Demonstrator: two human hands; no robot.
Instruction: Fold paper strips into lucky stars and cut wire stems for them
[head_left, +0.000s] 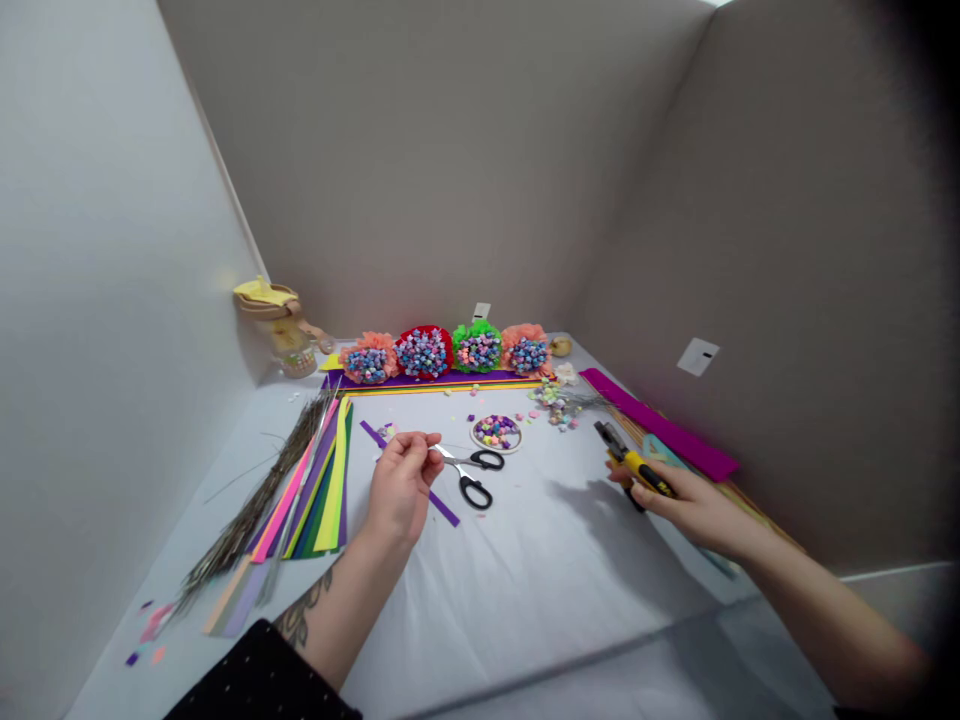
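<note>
While the right hand [701,510] holds pliers [637,468], the left [401,488] seemingly pinches something

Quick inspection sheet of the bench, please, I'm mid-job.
Surface: pale covered table, with paper bits scattered on it.
Job's things: black-handled scissors at the left hand's fingertips; purple paper strip running beneath that hand; yellow-handled pliers.
Clutter: coloured paper strips, dried grass bundle, dish of paper stars, four star-filled paper bunches.
Hands: left hand pinched, grip unclear; right hand holds the pliers.
Cables: nothing seen.
Surroundings: pale walls on three sides.
</note>
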